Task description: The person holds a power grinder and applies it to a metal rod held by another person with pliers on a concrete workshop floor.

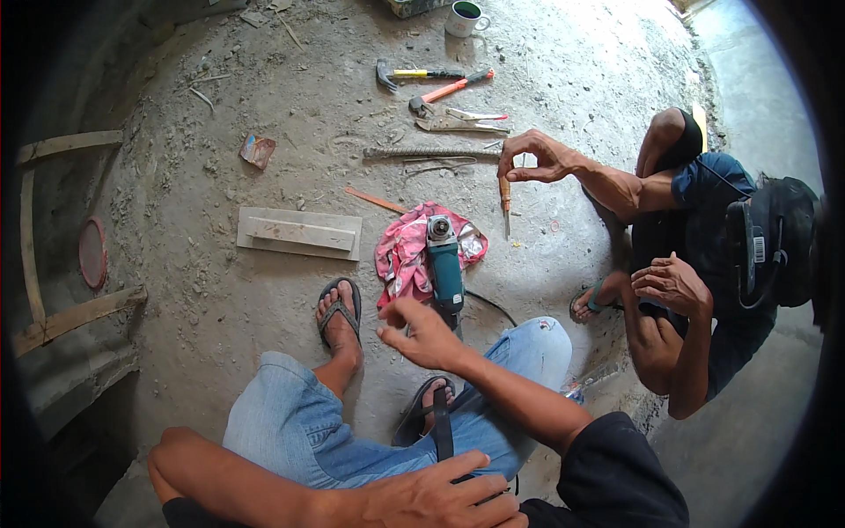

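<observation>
My left hand (449, 495) lies across my lap near the lower edge, its fingers spread and nothing in them. My right hand (421, 336) hovers by the rear end of an angle grinder (446, 268), thumb and bent forefinger apart, holding nothing that I can see. The grinder has a teal body and a bare metal spindle head with no disc. Under it is a crumpled pink patterned cloth (400, 255). A dark strap (443, 422) hangs down in front of my sandalled feet.
At the right, a crouching person pinches a wooden-handled screwdriver (505, 198) upright. Beyond the grinder lie a wooden float (299, 233), a ribbed steel bar (422, 153), locking pliers (462, 121), two hammers (453, 85) and a mug (466, 19). A wooden frame (79, 319) stands left.
</observation>
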Demonstrator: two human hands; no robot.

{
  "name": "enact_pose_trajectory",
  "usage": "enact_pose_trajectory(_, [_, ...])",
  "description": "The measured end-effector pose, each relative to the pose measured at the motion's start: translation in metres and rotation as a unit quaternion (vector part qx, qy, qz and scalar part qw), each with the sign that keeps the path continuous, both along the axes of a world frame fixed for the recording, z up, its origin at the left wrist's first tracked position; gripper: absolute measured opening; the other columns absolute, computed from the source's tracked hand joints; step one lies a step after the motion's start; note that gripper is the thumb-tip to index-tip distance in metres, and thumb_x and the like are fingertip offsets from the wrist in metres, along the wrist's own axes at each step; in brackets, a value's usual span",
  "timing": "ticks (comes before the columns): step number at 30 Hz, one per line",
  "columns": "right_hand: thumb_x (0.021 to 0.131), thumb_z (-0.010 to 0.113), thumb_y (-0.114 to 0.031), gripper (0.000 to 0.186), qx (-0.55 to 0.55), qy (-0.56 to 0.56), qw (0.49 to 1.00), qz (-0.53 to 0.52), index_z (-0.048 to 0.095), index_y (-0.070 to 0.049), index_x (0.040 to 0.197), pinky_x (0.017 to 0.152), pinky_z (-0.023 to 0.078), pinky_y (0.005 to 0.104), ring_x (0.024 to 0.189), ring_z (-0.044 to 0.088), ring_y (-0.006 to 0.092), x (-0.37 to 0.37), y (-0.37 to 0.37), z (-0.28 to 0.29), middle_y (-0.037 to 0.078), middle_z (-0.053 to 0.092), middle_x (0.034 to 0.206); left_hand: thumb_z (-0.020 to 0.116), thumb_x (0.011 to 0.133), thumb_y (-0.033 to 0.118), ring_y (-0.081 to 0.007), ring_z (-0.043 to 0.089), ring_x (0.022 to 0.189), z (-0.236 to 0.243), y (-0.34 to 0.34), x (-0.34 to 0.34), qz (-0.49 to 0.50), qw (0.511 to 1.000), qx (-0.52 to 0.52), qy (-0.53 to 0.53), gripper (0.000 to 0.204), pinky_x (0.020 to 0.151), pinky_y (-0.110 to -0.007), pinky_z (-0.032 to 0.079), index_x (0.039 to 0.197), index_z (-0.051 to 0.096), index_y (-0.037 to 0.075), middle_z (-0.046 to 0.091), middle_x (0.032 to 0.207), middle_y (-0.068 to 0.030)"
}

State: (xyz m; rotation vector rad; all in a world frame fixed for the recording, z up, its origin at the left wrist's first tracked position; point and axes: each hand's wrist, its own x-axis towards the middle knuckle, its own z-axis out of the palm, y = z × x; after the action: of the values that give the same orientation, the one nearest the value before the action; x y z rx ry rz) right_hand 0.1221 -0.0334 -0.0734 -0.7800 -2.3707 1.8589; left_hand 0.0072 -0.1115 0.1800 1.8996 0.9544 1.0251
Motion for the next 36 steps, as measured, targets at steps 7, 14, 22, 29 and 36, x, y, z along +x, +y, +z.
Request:
enact_pose_trajectory(7, [0.086,0.066,-0.03,0.036,0.083,-0.129,0.98,0.129,0.059,-0.003,0.108,0.086,0.048,0.0457,0.099,0.061,0.0371,-0.002,-0.016,-0.028,0.019,0.062,0.103,0.06,0.082,0.017,-0.0183,0.059,0.088,-0.006,0.001,0.003,0.002,1.0,0.002,0.004,0.012,0.083,-0.035,0.046,0.092,0.055,0.012,0.054,0.085,-0.0028])
enact_pose_trajectory(14, [0.084,0.067,-0.028,0.034,0.073,-0.123,0.985,0.094,0.06,-0.003,0.107,0.087,0.048,0.0466,0.1,0.061,0.0381,-0.003,-0.008,-0.029,0.02,0.062,0.104,0.06,0.082,0.018,-0.0177,0.059,0.089,-0.014,0.0,0.014,0.053,0.998,0.029,-0.035,0.014,0.084,-0.035,0.046,0.093,0.055,0.012,0.054,0.087,-0.0025])
enact_pose_trajectory(22, [0.085,0.066,-0.028,0.035,0.084,-0.123,0.985,0.083,0.059,-0.002,0.108,0.087,0.048,0.0472,0.1,0.061,0.0392,0.005,-0.005,-0.033,0.021,0.062,0.104,0.061,0.08,0.019,-0.0177,0.058,0.087,-0.007,0.011,0.007,-0.082,0.997,0.006,-0.008,0.015,0.085,-0.034,0.044,0.093,0.056,0.012,0.054,0.086,-0.0027])
enact_pose_trajectory(29, [0.086,0.066,-0.028,0.036,0.077,-0.118,0.987,0.081,0.059,-0.001,0.108,0.087,0.048,0.0482,0.099,0.062,0.0404,0.005,-0.001,-0.031,0.022,0.061,0.106,0.06,0.082,0.02,-0.0172,0.057,0.083,-0.004,0.013,0.009,-0.068,0.998,0.005,0.0,0.015,0.079,-0.033,0.042,0.093,0.057,0.012,0.055,0.084,-0.0026])
enact_pose_trajectory(36, [0.086,0.065,-0.027,0.035,0.072,-0.123,0.986,0.084,0.059,-0.001,0.109,0.087,0.048,0.0468,0.099,0.062,0.04,0.006,0.002,-0.032,0.022,0.062,0.104,0.059,0.082,0.021,-0.0159,0.055,0.078,-0.012,0.014,0.011,-0.072,0.997,-0.008,0.03,0.015,0.073,-0.032,0.039,0.093,0.057,0.011,0.054,0.08,-0.0014])
